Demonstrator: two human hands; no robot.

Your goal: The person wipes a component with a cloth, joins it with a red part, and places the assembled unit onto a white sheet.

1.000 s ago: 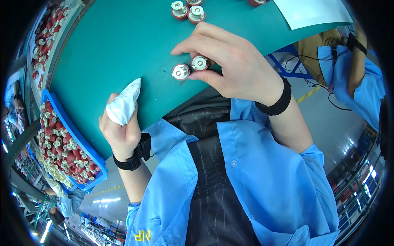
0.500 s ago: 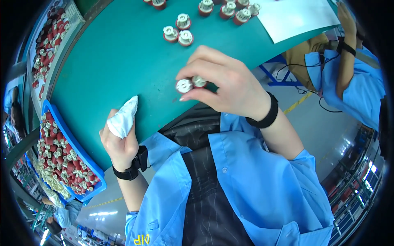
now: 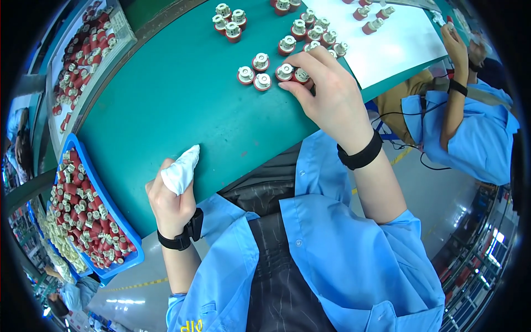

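Observation:
My right hand (image 3: 334, 97) is curled round two small round parts with red bases and cream tops; the front part (image 3: 285, 72) shows between thumb and fingers, and the other part (image 3: 301, 76) is half hidden behind the thumb. They look set on the green tabletop, just right of a cluster of three like parts (image 3: 262, 82). Nearer me on the left, my left hand (image 3: 171, 205) is closed round a bunched white cloth (image 3: 181, 171), its tip pointing away from me.
A blue bin (image 3: 105, 191) full of loose red-and-cream parts stands at the table's left edge, below a grey-rimmed tray (image 3: 126, 41) of more. Further clusters (image 3: 233, 33) stand at the far side. A white sheet (image 3: 381, 55) lies right, near a co-worker's arm (image 3: 453, 105).
My right hand has carried the two parts away from me and to the right, beside the cluster of three. The left hand still grips the cloth. The view has shifted somewhat.

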